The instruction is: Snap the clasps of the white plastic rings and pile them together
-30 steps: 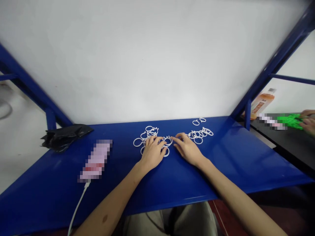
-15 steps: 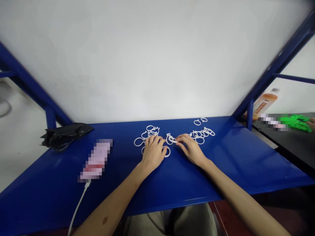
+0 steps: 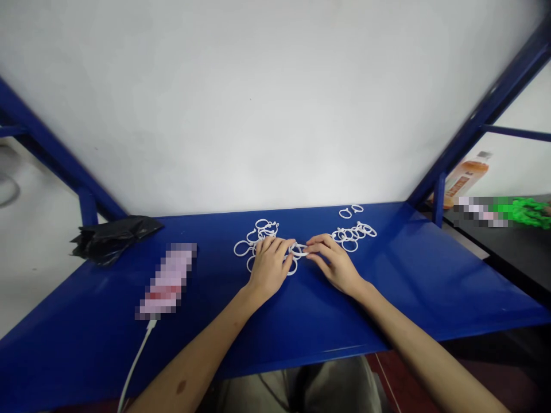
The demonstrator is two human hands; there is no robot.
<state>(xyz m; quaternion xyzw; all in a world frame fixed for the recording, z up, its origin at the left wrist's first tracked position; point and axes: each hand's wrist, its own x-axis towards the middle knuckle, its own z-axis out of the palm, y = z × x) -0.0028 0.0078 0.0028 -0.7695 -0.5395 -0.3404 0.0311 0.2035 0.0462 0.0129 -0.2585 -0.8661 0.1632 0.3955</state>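
Observation:
Several white plastic rings lie on a blue table [image 3: 387, 298]. One loose pile [image 3: 258, 232] is at the middle, and a second row of rings [image 3: 355, 232] lies to the right, with two more rings [image 3: 349, 211] behind it. My left hand [image 3: 269, 265] and my right hand [image 3: 333, 261] meet over one white ring [image 3: 298, 249]. Fingertips of both hands pinch it from either side, just above the table. Part of the middle pile is hidden under my left hand.
A crumpled black bag [image 3: 112, 235] lies at the table's back left. A blurred-out flat object [image 3: 166, 281] with a white cable [image 3: 135, 361] lies left of my hands. On the neighbouring dark table are green pieces [image 3: 523, 211] and an orange bottle [image 3: 462, 178].
My right hand picked a ring from beside the middle pile. My left hand then closed its fingers on the same ring. The other person's hands at the far right have gone from view.

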